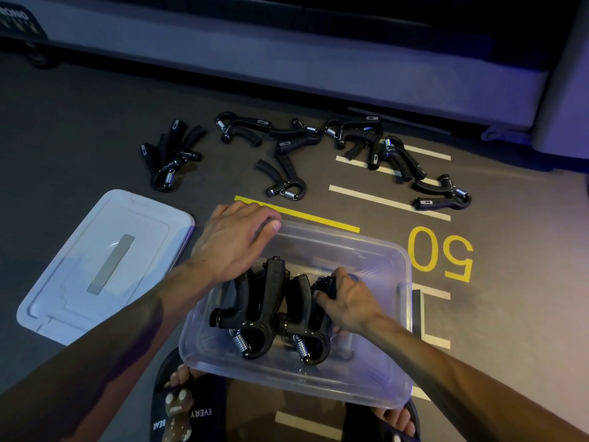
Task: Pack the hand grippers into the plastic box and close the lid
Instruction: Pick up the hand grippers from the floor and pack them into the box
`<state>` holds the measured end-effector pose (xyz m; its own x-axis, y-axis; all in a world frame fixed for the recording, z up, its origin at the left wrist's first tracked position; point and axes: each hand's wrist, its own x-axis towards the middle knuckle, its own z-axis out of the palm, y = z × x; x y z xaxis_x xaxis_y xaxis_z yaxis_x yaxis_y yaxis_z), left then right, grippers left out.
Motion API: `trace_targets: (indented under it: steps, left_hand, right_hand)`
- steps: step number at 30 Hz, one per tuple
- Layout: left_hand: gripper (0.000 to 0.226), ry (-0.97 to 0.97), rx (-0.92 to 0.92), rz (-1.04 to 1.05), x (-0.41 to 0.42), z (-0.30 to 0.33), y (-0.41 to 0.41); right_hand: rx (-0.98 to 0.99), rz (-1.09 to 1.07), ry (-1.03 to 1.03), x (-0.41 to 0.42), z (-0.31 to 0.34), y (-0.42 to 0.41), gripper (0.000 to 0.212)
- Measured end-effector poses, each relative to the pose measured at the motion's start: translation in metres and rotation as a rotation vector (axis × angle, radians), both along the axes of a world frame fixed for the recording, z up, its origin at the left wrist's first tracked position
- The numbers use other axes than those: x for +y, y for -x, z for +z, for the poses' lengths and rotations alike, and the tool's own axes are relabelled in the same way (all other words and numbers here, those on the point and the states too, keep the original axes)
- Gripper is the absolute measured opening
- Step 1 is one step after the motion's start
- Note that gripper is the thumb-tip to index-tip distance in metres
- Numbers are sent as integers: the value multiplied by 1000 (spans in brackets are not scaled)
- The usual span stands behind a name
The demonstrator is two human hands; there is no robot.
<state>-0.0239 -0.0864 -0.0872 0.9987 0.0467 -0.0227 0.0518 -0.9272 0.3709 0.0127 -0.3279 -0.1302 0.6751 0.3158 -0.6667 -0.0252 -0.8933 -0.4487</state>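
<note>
Two hand grippers (pixel 271 317) already stand in the plastic box (pixel 376 371), and the right hand (pixel 347 301) curls its fingers round the handle of another, setting it beside them. Left hand (pixel 232 240) rests with straight fingers on the box's far rim, steadying it. Beyond, several loose grippers (pixel 287 173) lie scattered on the floor, and the lid (pixel 105 263) lies off to the left. By my reckoning, packing is barely begun; closing comes last.

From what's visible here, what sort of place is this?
Probably a gym floor: dark floor painted with distance lines and a yellow 50, a treadmill-like base behind, hand grippers scattered about.
</note>
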Motion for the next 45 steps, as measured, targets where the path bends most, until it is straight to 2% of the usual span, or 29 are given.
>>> trace_targets:
  steps: [3, 5, 10, 31, 41, 45]
  left_hand:
    - [41, -2, 0, 0, 0, 0, 0]
    - [41, 1, -4, 1, 0, -1, 0]
    - [41, -5, 3, 3, 0, -1, 0]
    - [40, -14, 14, 26, -2, -1, -1]
    - [50, -1, 33, 77, 0, -2, -4]
    - [42, -18, 43, 166, 8, -1, -1]
  right_hand:
    - [-104, 36, 67, 3, 4, -11, 46]
    - [-131, 93, 65, 6, 4, -18, 45]
    - [-54, 141, 71, 13, -9, -22, 38]
    - [-13, 162, 96, 15, 1, -12, 40]
    - [-166, 373, 63, 7, 4, -34, 39]
    - [-249, 378, 17, 12, 22, -37, 35]
